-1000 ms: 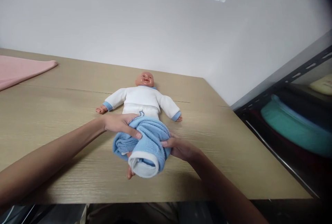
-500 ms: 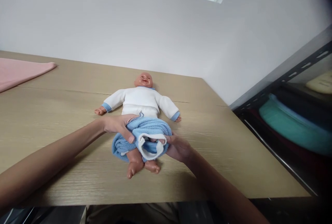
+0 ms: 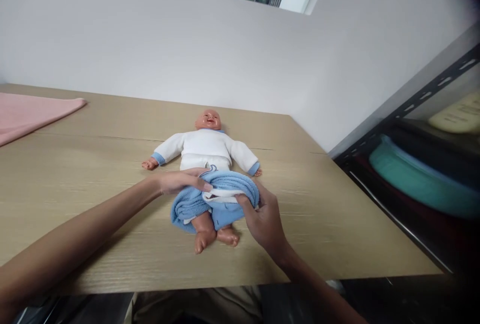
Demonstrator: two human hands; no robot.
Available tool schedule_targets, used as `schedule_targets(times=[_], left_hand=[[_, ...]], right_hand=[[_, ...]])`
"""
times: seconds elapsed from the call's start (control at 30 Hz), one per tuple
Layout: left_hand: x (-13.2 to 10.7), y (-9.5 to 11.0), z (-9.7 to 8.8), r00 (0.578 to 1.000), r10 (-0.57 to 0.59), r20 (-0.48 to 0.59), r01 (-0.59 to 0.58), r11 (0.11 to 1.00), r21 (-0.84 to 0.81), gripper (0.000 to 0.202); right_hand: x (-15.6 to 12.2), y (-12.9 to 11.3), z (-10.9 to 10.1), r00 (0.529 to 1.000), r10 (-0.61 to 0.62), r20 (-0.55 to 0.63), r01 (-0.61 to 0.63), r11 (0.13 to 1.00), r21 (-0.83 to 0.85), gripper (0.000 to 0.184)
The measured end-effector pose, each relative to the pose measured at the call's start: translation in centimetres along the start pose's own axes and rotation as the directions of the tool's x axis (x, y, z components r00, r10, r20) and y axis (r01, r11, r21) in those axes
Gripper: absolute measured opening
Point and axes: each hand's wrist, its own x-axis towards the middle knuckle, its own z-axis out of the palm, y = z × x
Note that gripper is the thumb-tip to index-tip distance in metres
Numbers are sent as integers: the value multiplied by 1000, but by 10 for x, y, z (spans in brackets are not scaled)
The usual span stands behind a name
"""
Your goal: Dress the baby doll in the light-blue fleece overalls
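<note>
Right in the middle of the head view, a baby doll is laid on its back on a wooden table, with its head toward the white wall and its bare feet toward the near edge. A white top with blue cuffs is worn by the doll, and its arms are spread out to both sides. Blue pants with a white band are bunched up around the doll's legs and hips. The left side of the pants is held by the left hand, whose fingers are closed over the top of the cloth at the waist. The right side is pinched by the right hand, with the thumb on the cloth and the other fingers curled beside it. A pink cloth is seen far off at the left end of the table. At the right, a dark shelf is seen with a green bundle lying in it.
</note>
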Motion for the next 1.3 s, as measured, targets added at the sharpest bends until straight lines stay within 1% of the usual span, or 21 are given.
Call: schedule_targets(times=[0.07, 0.1, 0.17, 0.23, 0.27, 0.3, 0.37, 0.43, 0.5, 0.57, 0.63, 0.7, 0.73, 0.8, 0.9, 1.0, 1.07, 1.1, 1.17, 1.23, 1.3], left_hand=[[-1, 9, 4, 998, -68, -1, 68, 997, 32, 60], [-2, 13, 8, 997, -80, 1, 80, 995, 67, 57], [-2, 20, 17, 999, -48, 5, 47, 991, 127, 45], [-1, 22, 28, 1000, 9, -8, -8, 986, 167, 36], [-1, 22, 34, 999, 33, -32, -26, 978, 207, 35], [0, 21, 39, 997, 49, -64, -31, 965, 262, 34], [0, 18, 48, 991, 57, -118, -8, 923, 386, 32], [-1, 15, 55, 991, 31, -132, 38, 871, 490, 33], [-2, 15, 59, 993, -16, -115, 79, 818, 570, 35], [-4, 16, 63, 994, -51, -96, 101, 758, 644, 39], [-6, 18, 67, 994, -61, -95, 110, 692, 713, 40], [-7, 19, 70, 993, -58, -103, 116, 645, 755, 40], [-8, 20, 71, 992, -58, -108, 120, 638, 761, 40], [-8, 20, 70, 991, -73, -109, 130, 660, 740, 43], [-8, 17, 62, 992, -89, -94, 128, 764, 632, 52], [-7, 16, 52, 993, -96, -66, 114, 912, 395, 56], [-6, 14, 46, 995, -82, -56, 92, 973, 213, 58], [-5, 14, 44, 996, -66, -59, 74, 987, 146, 58], [-4, 12, 41, 997, -30, -69, 35, 996, 81, 57], [-4, 12, 40, 998, -10, -58, 14, 998, 61, 55], [-4, 12, 40, 999, -13, -50, 16, 997, 70, 55]], right_hand=[[-16, -9, 2, 995, 89, 38, -91, 995, 43, 18], [-26, -13, 5, 989, 134, 63, -137, 989, 57, 24], [-50, -17, 12, 971, 206, 119, -212, 977, 36, 35], [-73, -17, 19, 953, 260, 158, -260, 965, -23, 39], [-83, -15, 21, 947, 278, 158, -273, 960, -52, 39], [-91, -12, 23, 949, 282, 139, -273, 958, -83, 38], [-102, -5, 24, 971, 235, 40, -224, 957, -182, 30], [-108, 2, 23, 989, 103, -104, -133, 931, -341, 20], [-110, 8, 22, 975, -49, -217, -58, 885, -462, 13], [-111, 13, 23, 956, -115, -272, -29, 880, -474, 15], [-112, 18, 26, 956, -86, -281, -43, 905, -423, 22], [-111, 22, 29, 960, -10, -280, -98, 924, -369, 25], [-110, 23, 30, 959, 35, -281, -134, 931, -340, 26], [-106, 25, 31, 951, 141, -275, -213, 944, -254, 28], [-101, 27, 30, 935, 256, -247, -287, 953, -98, 33], [-97, 28, 32, 936, 298, -186, -297, 954, 36, 34], [-96, 29, 35, 932, 327, -156, -308, 942, 133, 35], [-96, 29, 38, 928, 336, -162, -307, 935, 178, 36], [-95, 28, 41, 929, 314, -193, -261, 931, 256, 45], [-94, 27, 43, 945, 259, -201, -190, 932, 309, 58], [-91, 27, 41, 963, 211, -166, -148, 933, 329, 63]])
